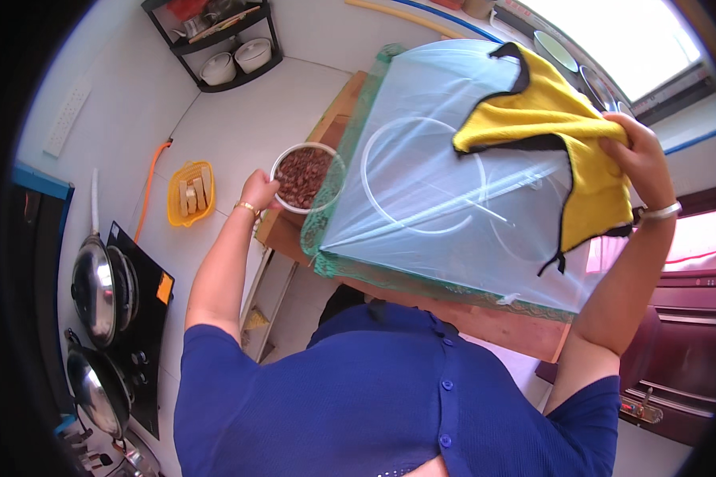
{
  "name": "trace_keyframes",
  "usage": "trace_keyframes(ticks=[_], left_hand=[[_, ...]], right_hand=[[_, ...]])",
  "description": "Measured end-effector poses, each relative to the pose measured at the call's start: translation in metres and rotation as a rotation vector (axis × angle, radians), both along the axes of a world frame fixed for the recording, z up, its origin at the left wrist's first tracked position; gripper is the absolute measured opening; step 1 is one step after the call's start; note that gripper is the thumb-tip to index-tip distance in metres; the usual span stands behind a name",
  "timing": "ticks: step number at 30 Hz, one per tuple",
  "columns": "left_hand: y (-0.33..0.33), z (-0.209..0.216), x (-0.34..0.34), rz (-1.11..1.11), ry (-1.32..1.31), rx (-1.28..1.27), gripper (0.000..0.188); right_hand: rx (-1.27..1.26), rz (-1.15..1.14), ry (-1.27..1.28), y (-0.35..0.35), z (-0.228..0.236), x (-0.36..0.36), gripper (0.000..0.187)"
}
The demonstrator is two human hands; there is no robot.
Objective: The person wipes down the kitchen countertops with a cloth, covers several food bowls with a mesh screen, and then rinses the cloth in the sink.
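My left hand (pixel 260 191) is closed on the near-left rim of a round white bowl (pixel 274 171). Dark reddish-brown pieces (pixel 301 176) fill the bowl; their kind is too small to make out. The bowl stands at the table's left side, its right edge behind the green lace hem of a pale blue mesh food cover (pixel 422 95). Over on the right, my right hand (pixel 638 153) grips a yellow cloth with black edging (pixel 545 131). The cloth hangs in folds across the right part of the cover, and a white ring shows through the mesh.
The cover sits on a wooden table (pixel 525 330). To the left lie a yellow basket (pixel 181 224) with pale blocks, an orange hose (pixel 147 191), and a black cooktop (pixel 147 318) with lidded pans (pixel 94 290). A black corner shelf (pixel 243 77) stands behind; a dark red cabinet (pixel 684 350) is at right.
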State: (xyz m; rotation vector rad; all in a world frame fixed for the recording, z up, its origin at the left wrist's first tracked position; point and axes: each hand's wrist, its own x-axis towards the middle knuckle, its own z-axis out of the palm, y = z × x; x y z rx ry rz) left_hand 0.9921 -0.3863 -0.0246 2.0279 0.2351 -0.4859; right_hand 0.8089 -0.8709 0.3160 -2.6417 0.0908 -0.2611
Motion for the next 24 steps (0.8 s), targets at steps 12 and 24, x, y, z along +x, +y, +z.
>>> trace_keyframes(ticks=[12, 24], left_hand=[[-0.001, -0.046, -0.130, 0.091, 0.155, -0.138, 0.009], [-0.077, -0.032, -0.087, -0.354, -0.732, 0.082, 0.036]], right_hand=[[-0.045, -0.061, -0.038, 0.012, -0.041, -0.024, 0.034], [0.061, -0.167, -0.112, 0.000, -0.042, -0.051, 0.031]])
